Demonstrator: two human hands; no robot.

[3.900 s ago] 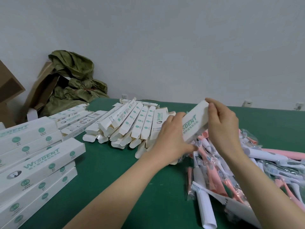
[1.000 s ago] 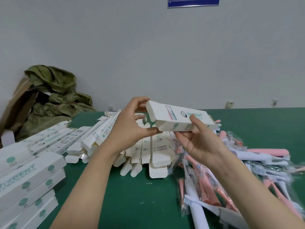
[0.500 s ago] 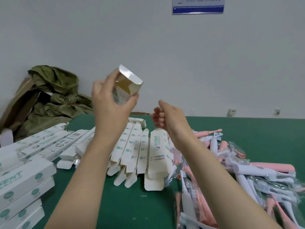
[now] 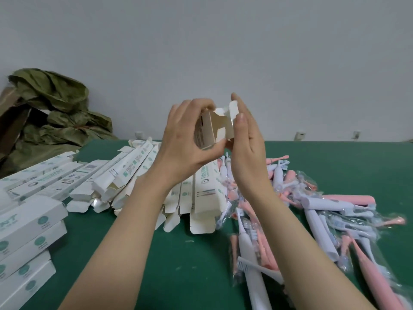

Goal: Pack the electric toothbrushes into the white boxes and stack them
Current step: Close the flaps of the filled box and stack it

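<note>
I hold a white box (image 4: 209, 128) end-on in front of me, above the table. My left hand (image 4: 186, 139) grips its body, fingers curled over the top. My right hand (image 4: 245, 139) lies with straight fingers against the box's open end flap. Flat unfolded white boxes (image 4: 134, 173) fan out on the green table (image 4: 178, 265) below. Pink and white electric toothbrushes in clear wrappers (image 4: 312, 209) are heaped at the right. Packed white boxes (image 4: 26, 231) are stacked at the left edge.
A crumpled olive-green bag (image 4: 51, 113) and brown cardboard (image 4: 9, 113) lie at the back left against the grey wall. Wall sockets (image 4: 300, 135) sit along the table's far edge. Bare green table shows between my forearms.
My right hand, which was apart from the box half a second ago, has come back to its open end flap. My left hand has brought the box towards the centre.
</note>
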